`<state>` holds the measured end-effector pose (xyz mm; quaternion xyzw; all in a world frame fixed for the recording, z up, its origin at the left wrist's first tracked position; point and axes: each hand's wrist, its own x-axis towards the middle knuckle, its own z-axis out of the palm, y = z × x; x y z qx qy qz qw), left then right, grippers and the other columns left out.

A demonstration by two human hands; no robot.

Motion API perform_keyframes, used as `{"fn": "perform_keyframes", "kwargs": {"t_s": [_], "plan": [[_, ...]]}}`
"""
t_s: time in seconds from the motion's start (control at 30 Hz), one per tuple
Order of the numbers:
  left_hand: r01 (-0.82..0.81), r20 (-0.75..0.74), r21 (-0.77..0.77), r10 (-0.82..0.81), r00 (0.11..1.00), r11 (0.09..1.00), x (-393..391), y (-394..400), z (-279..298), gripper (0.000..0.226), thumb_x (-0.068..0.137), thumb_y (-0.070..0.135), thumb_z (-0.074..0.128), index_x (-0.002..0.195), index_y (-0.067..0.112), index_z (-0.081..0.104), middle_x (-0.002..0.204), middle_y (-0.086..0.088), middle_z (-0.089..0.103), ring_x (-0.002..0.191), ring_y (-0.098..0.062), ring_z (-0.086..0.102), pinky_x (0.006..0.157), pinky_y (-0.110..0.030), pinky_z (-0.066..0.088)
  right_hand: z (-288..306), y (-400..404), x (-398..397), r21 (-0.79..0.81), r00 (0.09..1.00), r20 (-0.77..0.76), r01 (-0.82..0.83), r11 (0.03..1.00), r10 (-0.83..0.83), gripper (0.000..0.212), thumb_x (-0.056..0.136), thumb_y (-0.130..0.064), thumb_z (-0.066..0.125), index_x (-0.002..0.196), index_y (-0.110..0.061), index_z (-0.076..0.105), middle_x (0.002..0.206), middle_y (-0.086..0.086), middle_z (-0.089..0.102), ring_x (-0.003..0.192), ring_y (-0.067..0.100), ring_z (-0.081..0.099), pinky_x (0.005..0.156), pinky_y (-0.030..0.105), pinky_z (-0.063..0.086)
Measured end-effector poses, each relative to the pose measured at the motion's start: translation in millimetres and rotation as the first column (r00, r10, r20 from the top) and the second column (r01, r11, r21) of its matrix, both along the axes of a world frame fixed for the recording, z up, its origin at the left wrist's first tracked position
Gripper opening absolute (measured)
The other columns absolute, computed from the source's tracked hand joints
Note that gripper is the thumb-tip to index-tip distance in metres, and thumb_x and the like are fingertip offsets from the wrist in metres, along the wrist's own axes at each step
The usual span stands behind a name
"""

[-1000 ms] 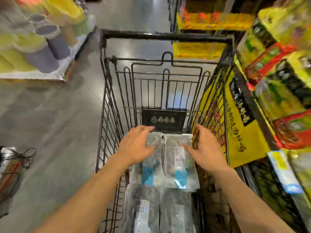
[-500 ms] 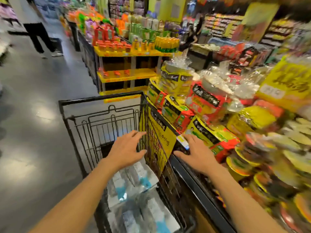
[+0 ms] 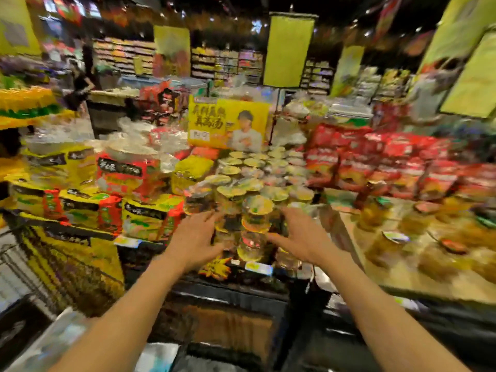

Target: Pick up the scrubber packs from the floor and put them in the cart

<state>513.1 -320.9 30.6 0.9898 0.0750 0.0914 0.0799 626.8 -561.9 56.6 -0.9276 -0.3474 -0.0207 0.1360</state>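
While both hands, left hand (image 3: 197, 238) and right hand (image 3: 300, 237), hover apart, fingers spread and empty, the scrubber packs (image 3: 155, 357) lie blurred at the bottom edge, likely in the cart; floor unseen.

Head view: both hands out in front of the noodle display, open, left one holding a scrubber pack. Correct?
Not quite. In the head view the left hand holds nothing; both it and the right hand are open and empty in front of the noodle display.
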Motion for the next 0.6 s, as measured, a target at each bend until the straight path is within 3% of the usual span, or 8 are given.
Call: {"fn": "perform_keyframes", "kwargs": {"t_s": [0.1, 0.23, 0.33, 0.5, 0.6], "plan": [[0.172, -0.02, -0.007, -0.173, 0.985, 0.985, 38.8, -79.2, 7.8, 0.09, 0.08, 0.071, 0.04, 0.157, 0.025, 0.034, 0.15, -0.009, 0.051, 0.135, -0.031, 0.05, 0.108, -0.04, 0.044, -0.6, -95.4, -0.4, 0.023, 0.984, 0.003, 0.179, 0.984, -0.179, 0.085, 0.093, -0.066, 0.06, 0.157, -0.017, 0.034, 0.157, 0.006, 0.045, 0.145, 0.028, 0.041, 0.114, 0.038, 0.036], [0.409, 0.008, -0.043, -0.409, 0.912, 0.911, 81.0, -206.0, 13.5, 0.094, 0.078, 0.07, 0.038, 0.157, 0.02, 0.035, 0.159, -0.005, 0.044, 0.144, -0.026, 0.044, 0.114, -0.035, 0.036, -6.0, -237.0, -15.7, 0.035, 0.9, -0.038, 0.436, 0.899, -0.435, 0.098, 0.082, -0.08, 0.049, 0.16, -0.023, 0.03, 0.161, 0.006, 0.039, 0.147, 0.029, 0.039, 0.117, 0.044, 0.037], [0.539, -0.013, -0.054, -0.541, 0.841, 0.84, 100.3, -299.5, 5.9, 0.085, 0.09, 0.062, 0.053, 0.16, 0.021, 0.029, 0.163, -0.003, 0.037, 0.148, -0.023, 0.038, 0.118, -0.035, 0.033, -7.2, -341.3, -38.3, 0.013, 0.814, -0.049, 0.581, 0.814, -0.579, 0.088, 0.093, -0.065, 0.059, 0.162, -0.02, 0.028, 0.165, 0.006, 0.034, 0.151, 0.026, 0.034, 0.121, 0.039, 0.034], [0.682, -0.004, 0.011, -0.682, 0.732, 0.731, 118.7, -436.6, -2.2, 0.091, 0.079, 0.071, 0.036, 0.156, 0.025, 0.037, 0.154, -0.003, 0.05, 0.137, -0.029, 0.05, 0.109, -0.043, 0.044, -8.8, -494.1, -88.7, 0.094, 0.649, -0.097, 0.761, 0.642, -0.755, 0.09, 0.09, -0.073, 0.055, 0.161, -0.023, 0.028, 0.162, -0.002, 0.038, 0.149, 0.022, 0.037, 0.117, 0.042, 0.039], [0.739, -0.018, 0.037, -0.739, 0.673, 0.672, 115.9, -520.1, 4.6, 0.08, 0.089, 0.068, 0.047, 0.157, 0.027, 0.033, 0.158, 0.001, 0.044, 0.14, -0.027, 0.047, 0.107, -0.042, 0.041, -13.8, -570.8, -128.9, 0.107, 0.542, -0.09, 0.839, 0.533, -0.835, 0.087, 0.093, -0.066, 0.059, 0.161, -0.021, 0.028, 0.163, 0.001, 0.038, 0.149, 0.023, 0.036, 0.117, 0.041, 0.038]]}}
